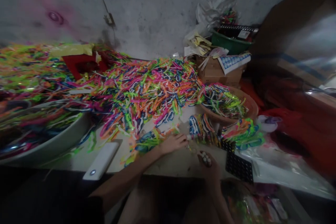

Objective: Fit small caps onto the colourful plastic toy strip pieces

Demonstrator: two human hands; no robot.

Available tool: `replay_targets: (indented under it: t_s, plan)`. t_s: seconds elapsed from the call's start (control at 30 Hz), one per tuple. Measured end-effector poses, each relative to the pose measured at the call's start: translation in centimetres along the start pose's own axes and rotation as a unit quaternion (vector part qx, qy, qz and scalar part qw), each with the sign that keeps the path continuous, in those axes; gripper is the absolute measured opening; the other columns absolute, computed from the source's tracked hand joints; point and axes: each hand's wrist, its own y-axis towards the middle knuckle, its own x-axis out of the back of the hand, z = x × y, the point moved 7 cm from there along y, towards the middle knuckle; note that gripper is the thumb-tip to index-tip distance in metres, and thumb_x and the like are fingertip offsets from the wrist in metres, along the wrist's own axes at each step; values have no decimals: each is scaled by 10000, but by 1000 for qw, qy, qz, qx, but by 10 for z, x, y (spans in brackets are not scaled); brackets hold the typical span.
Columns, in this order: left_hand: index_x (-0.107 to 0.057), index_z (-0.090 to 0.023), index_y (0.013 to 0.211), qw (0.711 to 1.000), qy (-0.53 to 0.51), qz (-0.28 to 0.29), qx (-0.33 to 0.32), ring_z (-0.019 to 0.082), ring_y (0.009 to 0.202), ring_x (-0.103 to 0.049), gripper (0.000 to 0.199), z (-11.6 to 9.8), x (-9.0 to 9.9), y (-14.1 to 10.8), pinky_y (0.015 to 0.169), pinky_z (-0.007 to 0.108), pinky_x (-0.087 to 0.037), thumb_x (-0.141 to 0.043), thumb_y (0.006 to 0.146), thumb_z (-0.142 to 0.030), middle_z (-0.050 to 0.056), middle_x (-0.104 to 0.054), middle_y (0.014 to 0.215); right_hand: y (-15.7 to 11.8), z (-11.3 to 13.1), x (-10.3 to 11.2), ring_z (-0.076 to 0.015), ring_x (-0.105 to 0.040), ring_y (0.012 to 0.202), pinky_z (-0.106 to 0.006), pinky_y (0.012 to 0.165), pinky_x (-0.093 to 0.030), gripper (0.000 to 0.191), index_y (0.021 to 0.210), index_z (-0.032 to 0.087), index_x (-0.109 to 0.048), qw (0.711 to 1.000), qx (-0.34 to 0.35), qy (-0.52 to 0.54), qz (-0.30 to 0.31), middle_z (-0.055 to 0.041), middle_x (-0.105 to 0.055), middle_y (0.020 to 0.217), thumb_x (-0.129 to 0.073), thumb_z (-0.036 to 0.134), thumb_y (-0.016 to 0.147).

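My left hand (pixel 175 143) reaches over the table, fingers bent together at the near end of a small row of striped colourful bundles (pixel 201 127); what its fingertips hold, if anything, is too small to name. My right hand (pixel 210 164), lower and near the table's front edge, cups several small white pieces (pixel 206 158). A large heap of multicoloured strips (pixel 154 91) spreads behind my hands. To the right lie a loose green and orange bunch (pixel 245 133) and a black perforated tray (pixel 238 164).
A large pale basin (pixel 60 133) of strips stands left, beside a white oblong object (pixel 101 161). A round orange-brown basket (pixel 250 106) is behind right, before a cardboard box (pixel 220 73) bearing a green basin (pixel 231 43). Clear plastic (pixel 286 171) lies right.
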Motion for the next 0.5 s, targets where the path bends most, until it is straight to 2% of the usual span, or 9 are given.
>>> replay_targets:
  t_s: [0.1, 0.23, 0.37, 0.5]
  plan:
    - [-552, -173, 1078, 999, -11, 28, -16, 176, 929, -552, 230, 8, -35, 7, 665, 259, -459, -417, 919, -77, 55, -587, 1026, 9, -37, 5, -264, -651, 905, -356, 799, -511, 444, 980, 131, -669, 1000, -15, -12, -14, -135, -701, 974, -563, 489, 740]
    - [-540, -142, 1089, 998, -23, 53, -26, 161, 846, -565, 196, 15, -63, 20, 702, 297, -491, -475, 908, -111, 49, -572, 1014, 11, -70, 4, -270, -650, 934, -357, 828, -511, 463, 1001, 116, -669, 999, -26, -24, -20, -154, -692, 1015, -518, 452, 720]
    - [-551, -135, 1028, 997, -25, 68, -28, 151, 820, -564, 150, 27, -78, 31, 712, 303, -495, -476, 903, -97, 40, -568, 992, 9, -82, -3, -264, -657, 923, -335, 805, -521, 445, 1024, 117, -658, 999, -27, -27, -9, -150, -693, 1017, -506, 380, 699]
    - [-546, -121, 977, 996, -24, 81, -9, 149, 790, -554, 107, 39, -93, 40, 701, 295, -483, -478, 899, -93, 39, -565, 951, 4, -76, -7, -243, -660, 877, -324, 768, -515, 395, 1032, 149, -641, 998, 13, -54, -21, -122, -691, 996, -454, 312, 724]
